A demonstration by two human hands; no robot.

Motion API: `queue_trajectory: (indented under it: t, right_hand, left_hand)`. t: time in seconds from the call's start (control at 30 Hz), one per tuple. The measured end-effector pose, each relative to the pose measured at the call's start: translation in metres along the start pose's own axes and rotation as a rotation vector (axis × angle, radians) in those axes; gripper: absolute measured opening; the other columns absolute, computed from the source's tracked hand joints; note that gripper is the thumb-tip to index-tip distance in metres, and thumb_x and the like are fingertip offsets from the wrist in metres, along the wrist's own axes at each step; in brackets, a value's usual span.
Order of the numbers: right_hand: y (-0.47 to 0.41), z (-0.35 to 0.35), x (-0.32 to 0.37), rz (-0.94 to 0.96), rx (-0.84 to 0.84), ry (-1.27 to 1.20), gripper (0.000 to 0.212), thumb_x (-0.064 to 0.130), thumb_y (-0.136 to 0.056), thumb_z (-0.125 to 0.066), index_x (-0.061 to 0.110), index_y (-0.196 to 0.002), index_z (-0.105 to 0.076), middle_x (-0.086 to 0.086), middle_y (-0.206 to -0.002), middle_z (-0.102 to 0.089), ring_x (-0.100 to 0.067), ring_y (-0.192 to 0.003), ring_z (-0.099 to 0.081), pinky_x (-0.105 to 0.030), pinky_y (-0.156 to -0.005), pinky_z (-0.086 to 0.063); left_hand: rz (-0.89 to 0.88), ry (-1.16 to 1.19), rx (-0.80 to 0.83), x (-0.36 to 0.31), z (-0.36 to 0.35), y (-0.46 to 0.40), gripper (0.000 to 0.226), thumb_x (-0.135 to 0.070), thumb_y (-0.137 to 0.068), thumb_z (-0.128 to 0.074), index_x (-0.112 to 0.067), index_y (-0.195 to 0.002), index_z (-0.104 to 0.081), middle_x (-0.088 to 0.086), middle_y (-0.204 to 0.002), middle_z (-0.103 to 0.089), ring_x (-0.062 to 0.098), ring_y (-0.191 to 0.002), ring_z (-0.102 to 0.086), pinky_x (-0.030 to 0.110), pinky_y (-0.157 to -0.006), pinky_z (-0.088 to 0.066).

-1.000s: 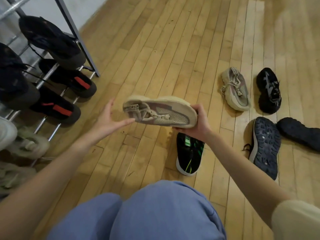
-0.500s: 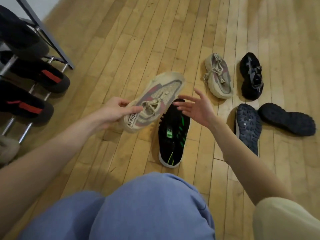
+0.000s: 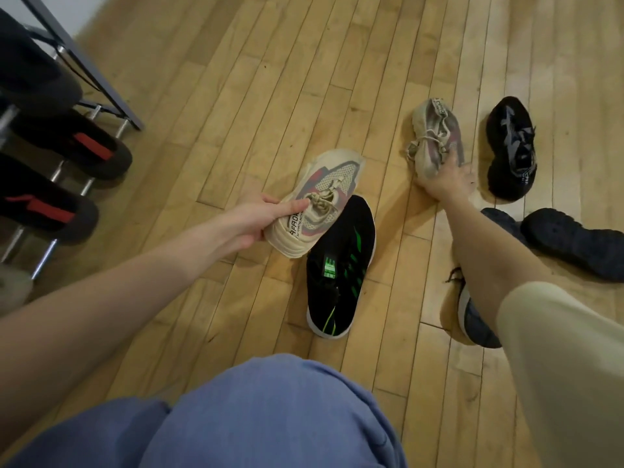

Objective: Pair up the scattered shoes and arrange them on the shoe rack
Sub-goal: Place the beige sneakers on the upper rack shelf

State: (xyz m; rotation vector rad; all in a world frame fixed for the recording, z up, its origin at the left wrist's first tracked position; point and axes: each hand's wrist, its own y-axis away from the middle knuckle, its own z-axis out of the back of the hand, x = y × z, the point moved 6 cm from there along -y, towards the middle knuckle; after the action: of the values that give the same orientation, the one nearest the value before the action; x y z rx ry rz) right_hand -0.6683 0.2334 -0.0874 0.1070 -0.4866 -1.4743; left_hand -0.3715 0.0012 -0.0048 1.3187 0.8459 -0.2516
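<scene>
We were in a home, most likely an entryway or hall corner. Under us ran a worn wooden plank floor, honey-coloured and scuffed, meeting a plain pale wall at the upper left. Against that wall stood a metal-tube shoe rack with dark shoes with red stripes on its rails. Worn everyday sneakers lay loose on the boards, among them a black and green sneaker and a black laced sneaker.
</scene>
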Motion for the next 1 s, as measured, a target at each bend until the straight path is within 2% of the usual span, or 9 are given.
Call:
queue_trajectory:
  t: [0.1,0.23,0.3,0.37,0.47,0.53,0.6,0.73,1.0]
  right_hand:
    - [0.013,-0.008,0.016,-0.006,-0.004,-0.079,0.101,0.062,-0.083,-0.056,0.025,-0.154,0.006,-0.033,-0.155,-0.006,-0.049,-0.144,-0.006,-0.058,-0.116,-0.007]
    - [0.041,-0.026,0.042,0.026,-0.010,-0.346,0.101,0.073,-0.076,-0.049,0.033,-0.153,0.002,-0.032,-0.153,-0.016,-0.047,-0.143,-0.013,-0.058,-0.116,-0.012]
    - [0.058,-0.033,0.058,0.072,0.005,-0.491,0.098,0.079,-0.071,-0.045,0.040,-0.152,-0.006,-0.026,-0.152,-0.023,-0.044,-0.142,-0.019,-0.058,-0.115,-0.019]
    - [0.080,-0.035,0.078,0.146,0.012,-0.590,0.093,0.080,-0.071,-0.047,0.045,-0.150,-0.014,-0.019,-0.152,-0.026,-0.040,-0.142,-0.022,-0.056,-0.114,-0.024]
    - [0.117,-0.037,0.107,0.269,0.029,-0.573,0.082,0.076,-0.077,-0.052,0.051,-0.147,-0.017,-0.018,-0.146,-0.030,-0.037,-0.137,-0.029,-0.052,-0.113,-0.027]
    - [0.141,-0.041,0.126,0.368,0.046,-0.551,0.082,0.081,-0.074,-0.050,0.055,-0.145,-0.018,-0.014,-0.141,-0.038,-0.036,-0.130,-0.036,-0.053,-0.111,-0.030]
    - [0.163,-0.042,0.147,0.462,0.063,-0.575,0.084,0.086,-0.069,-0.051,0.057,-0.142,-0.022,-0.007,-0.135,-0.043,-0.032,-0.124,-0.040,-0.051,-0.110,-0.032]
    - [0.211,-0.035,0.190,0.624,0.081,-0.545,0.076,0.069,-0.078,-0.060,0.047,-0.145,-0.032,-0.003,-0.119,-0.036,-0.025,-0.113,-0.040,-0.040,-0.105,-0.035]
    - [0.294,-0.028,0.266,0.923,0.038,-0.575,0.075,0.077,-0.077,-0.051,0.055,-0.143,-0.025,-0.001,-0.119,-0.039,-0.022,-0.111,-0.044,-0.046,-0.101,-0.043]
  left_hand:
    - [0.005,0.031,-0.005,0.003,0.005,0.002,0.028,-0.027,-0.075,-0.075,-0.005,-0.090,-0.069,0.003,-0.078,-0.076,0.018,-0.079,-0.070,0.029,-0.072,-0.056]
    - [0.013,0.097,-0.060,0.006,0.022,0.011,0.050,-0.029,-0.065,-0.078,0.001,-0.103,-0.067,0.014,-0.101,-0.073,0.027,-0.099,-0.068,0.039,-0.090,-0.053]
    - [0.011,0.146,-0.084,0.007,0.033,0.018,0.057,-0.027,-0.061,-0.079,0.002,-0.108,-0.066,0.015,-0.104,-0.073,0.027,-0.102,-0.068,0.038,-0.089,-0.054]
    - [-0.002,0.179,-0.090,0.007,0.045,0.029,0.059,-0.026,-0.063,-0.077,0.002,-0.113,-0.065,0.014,-0.107,-0.072,0.023,-0.097,-0.069,0.032,-0.078,-0.057]
    - [-0.042,0.202,-0.102,0.009,0.065,0.054,0.040,-0.022,-0.079,-0.070,-0.003,-0.114,-0.065,0.012,-0.108,-0.072,0.019,-0.094,-0.069,0.031,-0.078,-0.056]
    - [-0.077,0.235,-0.117,0.014,0.082,0.074,0.034,-0.020,-0.079,-0.069,-0.004,-0.108,-0.067,0.011,-0.106,-0.073,0.021,-0.097,-0.068,0.033,-0.081,-0.054]
    - [-0.127,0.285,-0.143,0.020,0.101,0.094,0.039,-0.020,-0.074,-0.069,-0.003,-0.109,-0.066,0.011,-0.108,-0.072,0.022,-0.099,-0.067,0.033,-0.083,-0.054]
    - [-0.237,0.460,-0.147,0.034,0.130,0.132,0.048,-0.017,-0.076,-0.063,-0.002,-0.122,-0.061,0.012,-0.123,-0.065,0.023,-0.111,-0.062,0.035,-0.099,-0.048]
    - [-0.438,0.578,-0.209,0.050,0.189,0.201,0.053,-0.011,-0.079,-0.060,0.000,-0.130,-0.054,0.018,-0.131,-0.058,0.031,-0.120,-0.055,0.042,-0.106,-0.042]
